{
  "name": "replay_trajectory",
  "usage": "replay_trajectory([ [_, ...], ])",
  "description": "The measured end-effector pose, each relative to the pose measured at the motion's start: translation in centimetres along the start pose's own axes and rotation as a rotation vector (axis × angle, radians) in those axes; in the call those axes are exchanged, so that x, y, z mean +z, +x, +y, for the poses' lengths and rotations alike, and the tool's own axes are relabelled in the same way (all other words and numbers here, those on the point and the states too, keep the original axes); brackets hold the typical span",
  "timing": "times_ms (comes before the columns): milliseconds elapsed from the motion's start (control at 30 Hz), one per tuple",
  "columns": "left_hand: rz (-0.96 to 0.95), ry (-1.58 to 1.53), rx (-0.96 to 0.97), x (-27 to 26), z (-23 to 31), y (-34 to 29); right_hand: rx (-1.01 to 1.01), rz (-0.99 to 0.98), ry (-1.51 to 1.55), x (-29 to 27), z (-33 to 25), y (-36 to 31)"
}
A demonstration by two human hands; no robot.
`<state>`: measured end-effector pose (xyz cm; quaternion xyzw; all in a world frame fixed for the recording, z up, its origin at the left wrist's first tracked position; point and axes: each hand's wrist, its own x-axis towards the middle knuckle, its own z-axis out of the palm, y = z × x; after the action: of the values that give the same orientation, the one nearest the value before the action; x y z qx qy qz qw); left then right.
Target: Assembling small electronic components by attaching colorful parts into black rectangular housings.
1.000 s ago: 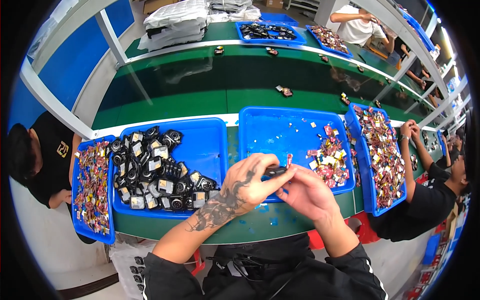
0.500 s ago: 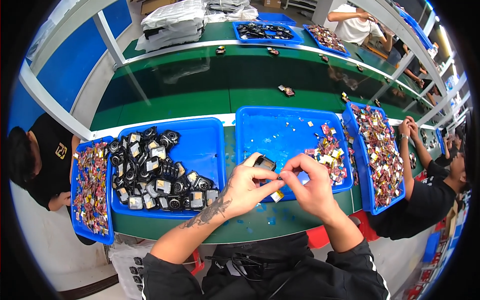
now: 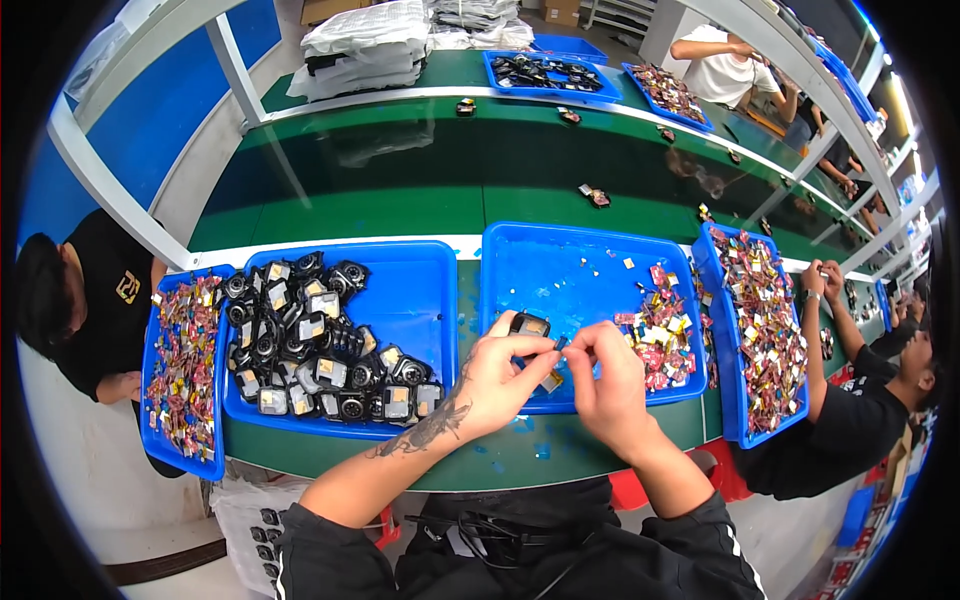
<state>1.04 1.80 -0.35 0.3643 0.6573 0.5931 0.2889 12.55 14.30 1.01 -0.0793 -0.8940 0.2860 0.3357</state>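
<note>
Over the front edge of a blue tray (image 3: 640, 402), my two hands meet fingertip to fingertip. My left hand (image 3: 498, 372) is closed around a black watch-like case (image 3: 530, 325), whose rim and greyish inside stick out above the fingers. A small yellow-and-white part (image 3: 552, 381) shows just below those fingers; what it is joined to is hidden. My right hand (image 3: 612, 382) is pinched beside a tiny blue scrap (image 3: 562, 342), which sits between the fingertips of both hands. Loose pink, white and yellow circuit parts (image 3: 662, 335) lie heaped at the tray's right side.
Left of my hands stands a blue tray (image 3: 420, 275) of black watch cases (image 3: 325, 372). Narrower trays of circuit parts flank both sides (image 3: 180, 370) (image 3: 755, 340). Beyond runs a green conveyor belt (image 3: 400, 190) carrying a few assemblies. Co-workers (image 3: 95, 310) (image 3: 850, 400) sit at either side.
My fingertips have drawn slightly apart, and a blue scrap now shows between them. The right hand has turned and lowered a little. The whole view has shifted slightly.
</note>
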Motion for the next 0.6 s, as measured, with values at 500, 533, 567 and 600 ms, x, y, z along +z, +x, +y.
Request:
replay_trajectory([
  [500, 0.007, -0.011, 0.050, -0.3, -0.2, 0.3, -0.335, -0.158, -0.251, -1.3, -1.2, 0.9],
  [533, -0.008, -0.056, -0.028, -0.3, 0.1, 0.3, -0.334, -0.158, -0.196, -1.5, -0.4, 0.2],
  [567, -0.004, -0.053, -0.030, -0.5, 0.0, 0.4, -0.336, -0.159, -0.192, -1.4, 0.1, 0.3],
  [600, -0.013, -0.059, -0.011, -0.6, 0.0, 0.5, -0.064, -0.118, -0.146, -1.3, 0.5, 0.8],
])
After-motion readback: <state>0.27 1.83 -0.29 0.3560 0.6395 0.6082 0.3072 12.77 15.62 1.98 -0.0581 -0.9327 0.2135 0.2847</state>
